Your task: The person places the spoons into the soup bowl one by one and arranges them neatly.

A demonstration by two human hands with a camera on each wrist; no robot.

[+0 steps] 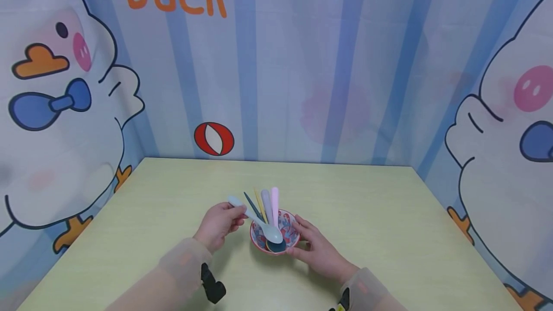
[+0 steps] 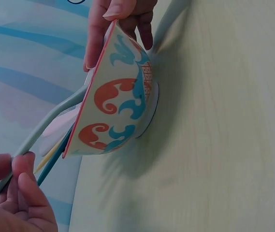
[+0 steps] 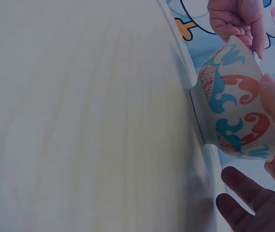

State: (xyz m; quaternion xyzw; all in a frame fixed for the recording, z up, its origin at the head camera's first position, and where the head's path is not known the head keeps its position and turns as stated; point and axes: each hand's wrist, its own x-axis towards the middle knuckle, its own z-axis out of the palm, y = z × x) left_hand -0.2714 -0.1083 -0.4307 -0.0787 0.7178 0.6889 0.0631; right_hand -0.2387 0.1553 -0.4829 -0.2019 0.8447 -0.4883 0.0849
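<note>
— What have you got hold of?

— A pale blue spoon (image 1: 255,218). My left hand (image 1: 219,225) pinches its handle between thumb and fingertips, fingers curled round it. The spoon's bowl end lies inside the patterned bowl (image 1: 290,235), over a dark blue spoon (image 1: 276,246) that sits at the near rim.

— And where does that bowl stand?

— Near the middle of the pale yellow-green table (image 1: 389,234), close to my side of it. The left wrist view shows its outside painted with red and teal scrolls and a red line along the rim.

— Is anything else in it?

— Four more handles lean out over the far rim, fanned side by side: a dark one (image 1: 252,204), a yellow one (image 1: 259,201), a lilac-grey one (image 1: 267,204) and a pink one (image 1: 275,199).

— What about your other hand?

— My right hand (image 1: 317,249) rests against the bowl's right side, thumb at the rim and fingers loosely bent round the wall, steadying it on the table.

— What's around you?

— A striped blue backdrop (image 1: 302,61) with cartoon ducks, the word DUCK in orange, and a red-and-white ball (image 1: 213,138) printed low on it, just above the table's far edge.
</note>
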